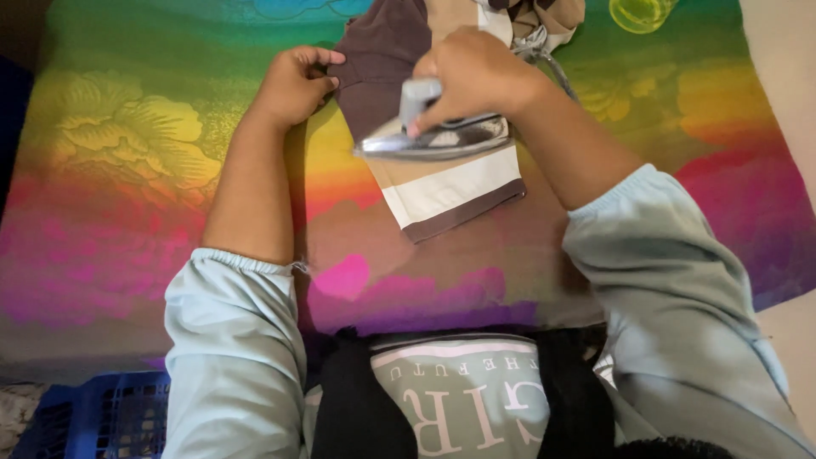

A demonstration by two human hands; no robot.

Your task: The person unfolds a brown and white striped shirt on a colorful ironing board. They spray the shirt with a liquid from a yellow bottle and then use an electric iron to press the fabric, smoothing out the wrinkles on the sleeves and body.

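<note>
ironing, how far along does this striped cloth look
Done: the near end of the striped cloth lies flat. In hand: the right hand presses the iron on its middle while the left hand pins the brown edge. Left: the far end lies bunched.

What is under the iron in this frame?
The iron rests on a brown, tan and white striped garment, spread over a rainbow floral cloth. The right hand grips its handle; its soleplate is hidden.

Iron on garment on cloth, basket near-left, cup far-right
</note>
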